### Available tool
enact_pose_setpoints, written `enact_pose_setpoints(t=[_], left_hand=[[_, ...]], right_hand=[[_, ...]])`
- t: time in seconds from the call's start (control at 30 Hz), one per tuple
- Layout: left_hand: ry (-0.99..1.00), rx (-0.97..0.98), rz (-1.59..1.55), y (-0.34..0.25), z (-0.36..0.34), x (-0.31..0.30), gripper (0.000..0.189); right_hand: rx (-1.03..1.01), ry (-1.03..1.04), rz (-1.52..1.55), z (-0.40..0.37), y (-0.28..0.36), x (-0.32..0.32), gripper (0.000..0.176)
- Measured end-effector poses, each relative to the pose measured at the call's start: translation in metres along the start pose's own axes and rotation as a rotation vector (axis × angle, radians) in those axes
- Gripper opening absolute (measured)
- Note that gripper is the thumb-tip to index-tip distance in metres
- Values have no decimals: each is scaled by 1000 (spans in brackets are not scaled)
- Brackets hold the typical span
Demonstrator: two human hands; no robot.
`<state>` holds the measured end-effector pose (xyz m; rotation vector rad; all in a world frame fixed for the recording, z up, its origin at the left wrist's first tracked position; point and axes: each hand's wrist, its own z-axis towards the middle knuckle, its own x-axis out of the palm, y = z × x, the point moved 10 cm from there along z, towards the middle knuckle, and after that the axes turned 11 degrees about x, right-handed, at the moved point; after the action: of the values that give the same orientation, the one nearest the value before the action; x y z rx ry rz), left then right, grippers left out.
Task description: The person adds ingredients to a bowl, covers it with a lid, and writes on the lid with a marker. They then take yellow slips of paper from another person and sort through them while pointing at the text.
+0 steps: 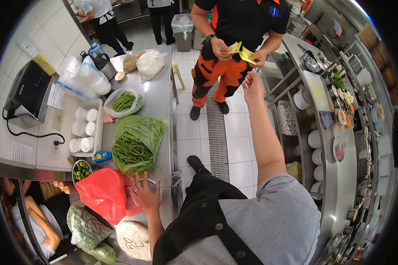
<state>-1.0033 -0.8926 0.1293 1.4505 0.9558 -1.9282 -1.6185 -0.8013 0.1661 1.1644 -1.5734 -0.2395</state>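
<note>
My left hand (145, 192) has its fingers spread over the rim of a metal bowl (155, 187), beside a red plastic bag (102, 194) and just below a clear bag of long green beans (139, 143). Nothing shows in its grasp. My right hand (253, 87) is raised over the floor at the end of my outstretched arm, its fingers curled; whether they hold anything is too small to tell. Just above it, a person in orange and black trousers (221, 73) holds yellow slips of paper (246, 54) in both hands.
On the left counter are a white basket of lidded tubs (86, 128), a tape dispenser (102, 156) and a bowl of green citrus (82, 170). A bin (182, 33) stands behind. The right counter bears a cutting board (317, 90). Other people are at the back and lower left.
</note>
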Motion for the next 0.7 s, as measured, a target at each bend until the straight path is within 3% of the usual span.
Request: enact_pose_setpoints(t=[0.17, 0.4, 0.7], left_hand=[[-16, 9, -3, 0, -1, -1, 66], [-24, 15, -19, 1, -2, 0, 65], [-50, 20, -24, 2, -4, 1, 66]], right_hand=[[184, 29, 114, 3, -37, 17, 28], [269, -9, 199, -6, -70, 20, 11], [281, -33, 252, -18, -93, 30, 25]])
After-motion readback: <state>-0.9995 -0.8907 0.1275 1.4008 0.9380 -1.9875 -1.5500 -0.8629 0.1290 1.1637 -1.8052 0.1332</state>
